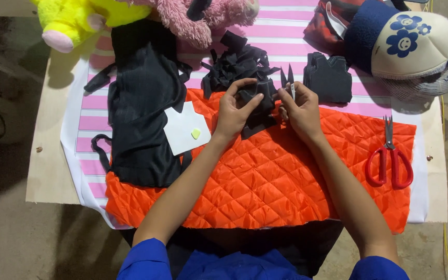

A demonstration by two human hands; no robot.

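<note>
Left hand pinches black fabric piece; right hand grip closed on small snips, over orange quilted cloth.

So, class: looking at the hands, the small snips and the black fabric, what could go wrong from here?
1. The right hand holds small snips with points up, close to the left hand gripping the black fabric piece; a slip might nick fingers.
2. The orange quilted fabric lies directly beneath, so a stray cut might catch it.
3. The red scissors lie near the table's right side and might get knocked off.
</note>
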